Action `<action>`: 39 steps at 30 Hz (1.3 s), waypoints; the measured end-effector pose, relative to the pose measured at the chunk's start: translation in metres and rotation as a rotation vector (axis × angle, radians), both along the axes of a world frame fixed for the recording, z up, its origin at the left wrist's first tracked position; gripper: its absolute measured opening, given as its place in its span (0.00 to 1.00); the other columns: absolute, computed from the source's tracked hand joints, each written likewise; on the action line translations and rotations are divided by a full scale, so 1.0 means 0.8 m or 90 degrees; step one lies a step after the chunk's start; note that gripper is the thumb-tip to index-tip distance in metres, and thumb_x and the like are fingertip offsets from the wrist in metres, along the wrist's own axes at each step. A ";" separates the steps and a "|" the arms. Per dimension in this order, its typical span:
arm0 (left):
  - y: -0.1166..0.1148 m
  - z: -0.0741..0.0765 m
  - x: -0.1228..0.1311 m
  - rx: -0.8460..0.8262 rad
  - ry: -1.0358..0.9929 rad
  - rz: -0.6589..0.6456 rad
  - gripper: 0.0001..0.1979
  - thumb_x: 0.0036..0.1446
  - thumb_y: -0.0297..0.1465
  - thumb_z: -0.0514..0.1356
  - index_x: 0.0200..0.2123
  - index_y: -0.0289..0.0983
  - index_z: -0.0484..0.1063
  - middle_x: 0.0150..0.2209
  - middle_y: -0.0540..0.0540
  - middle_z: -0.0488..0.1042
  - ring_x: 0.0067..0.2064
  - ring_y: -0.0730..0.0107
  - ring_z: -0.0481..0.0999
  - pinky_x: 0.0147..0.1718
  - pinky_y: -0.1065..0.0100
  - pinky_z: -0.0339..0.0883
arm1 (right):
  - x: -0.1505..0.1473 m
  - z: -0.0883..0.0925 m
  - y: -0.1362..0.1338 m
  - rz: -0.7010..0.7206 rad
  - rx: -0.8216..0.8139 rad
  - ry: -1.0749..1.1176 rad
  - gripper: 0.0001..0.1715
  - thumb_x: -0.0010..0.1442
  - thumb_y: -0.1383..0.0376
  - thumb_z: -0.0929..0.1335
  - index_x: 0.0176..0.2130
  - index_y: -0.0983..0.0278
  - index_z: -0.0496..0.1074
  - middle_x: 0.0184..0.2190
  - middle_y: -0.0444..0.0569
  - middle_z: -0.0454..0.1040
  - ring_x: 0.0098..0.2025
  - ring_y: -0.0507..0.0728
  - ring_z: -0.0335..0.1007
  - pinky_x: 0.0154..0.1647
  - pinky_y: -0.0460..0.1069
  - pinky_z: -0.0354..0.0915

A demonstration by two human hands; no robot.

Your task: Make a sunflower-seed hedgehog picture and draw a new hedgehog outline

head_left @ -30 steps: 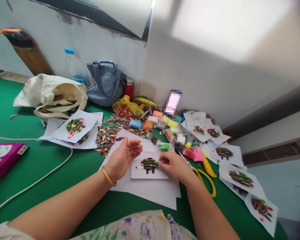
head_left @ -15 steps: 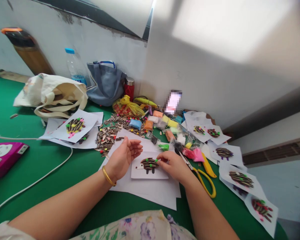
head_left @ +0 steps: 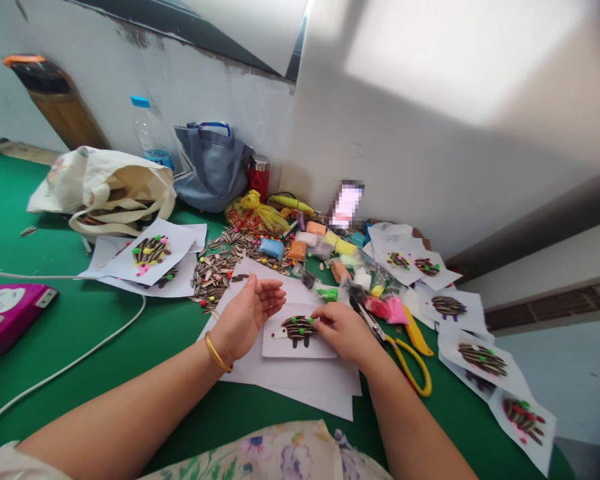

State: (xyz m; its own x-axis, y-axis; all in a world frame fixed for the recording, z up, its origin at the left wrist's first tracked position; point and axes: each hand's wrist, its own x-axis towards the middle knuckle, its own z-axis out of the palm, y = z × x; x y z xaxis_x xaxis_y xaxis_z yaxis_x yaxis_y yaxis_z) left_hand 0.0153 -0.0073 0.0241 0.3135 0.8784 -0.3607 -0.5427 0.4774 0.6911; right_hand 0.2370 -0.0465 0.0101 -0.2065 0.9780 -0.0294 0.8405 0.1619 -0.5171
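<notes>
A small white card [head_left: 280, 345] bears a hedgehog picture [head_left: 299, 327] made of dark sunflower seeds and coloured clay dots. My right hand [head_left: 343, 331] rests on the card's right side, its fingertips pinched together on the hedgehog's back. My left hand [head_left: 247, 317], with a gold bangle at the wrist, hovers just left of the card, palm turned up and fingers loosely curled apart, holding nothing I can see. The card lies on a stack of white paper sheets [head_left: 310, 383] on the green table [head_left: 80, 327].
A pile of sunflower seeds [head_left: 217, 267] lies behind my left hand. Clay packets [head_left: 325, 247], yellow scissors [head_left: 410, 360] and several finished hedgehog cards [head_left: 480, 357] lie to the right. Bags [head_left: 110, 190], bottles, a white cable [head_left: 70, 367] and a pink box [head_left: 10, 313] sit left.
My right hand's fingertips have crept slightly left onto the hedgehog's back. My left hand has barely moved.
</notes>
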 end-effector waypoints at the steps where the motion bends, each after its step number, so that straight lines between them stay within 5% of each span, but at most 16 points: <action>1: 0.000 0.000 0.000 0.001 0.000 0.000 0.24 0.66 0.45 0.47 0.36 0.34 0.75 0.35 0.42 0.75 0.40 0.65 0.75 0.46 0.63 0.66 | 0.000 0.000 0.000 0.001 0.001 0.002 0.09 0.60 0.64 0.67 0.40 0.60 0.76 0.33 0.46 0.75 0.38 0.55 0.67 0.39 0.48 0.59; 12: 0.001 -0.002 0.000 0.000 -0.001 -0.002 0.24 0.65 0.45 0.48 0.36 0.34 0.76 0.35 0.41 0.75 0.40 0.65 0.75 0.46 0.63 0.66 | -0.001 0.001 0.001 -0.012 -0.005 0.005 0.05 0.59 0.65 0.68 0.31 0.61 0.74 0.31 0.45 0.74 0.35 0.54 0.66 0.35 0.47 0.57; 29: 0.000 0.002 0.000 -0.007 -0.001 0.000 0.23 0.65 0.44 0.48 0.36 0.34 0.75 0.34 0.42 0.76 0.39 0.66 0.75 0.46 0.63 0.67 | 0.007 0.009 0.000 -0.022 -0.019 0.025 0.06 0.59 0.64 0.68 0.35 0.61 0.76 0.34 0.46 0.76 0.37 0.55 0.68 0.39 0.48 0.60; 39: -0.001 0.003 0.001 -0.007 0.001 0.004 0.23 0.65 0.44 0.48 0.36 0.34 0.75 0.34 0.42 0.76 0.39 0.66 0.75 0.46 0.63 0.66 | 0.011 0.013 -0.003 0.018 -0.107 -0.043 0.03 0.54 0.64 0.70 0.31 0.60 0.77 0.30 0.45 0.75 0.32 0.54 0.68 0.32 0.46 0.58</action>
State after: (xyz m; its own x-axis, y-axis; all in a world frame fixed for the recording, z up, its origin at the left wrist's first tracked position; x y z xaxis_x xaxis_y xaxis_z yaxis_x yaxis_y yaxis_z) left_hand 0.0159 -0.0082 0.0264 0.3082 0.8760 -0.3711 -0.5448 0.4823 0.6860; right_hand 0.2460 -0.0492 0.0206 -0.2261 0.9518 -0.2072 0.8708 0.1022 -0.4808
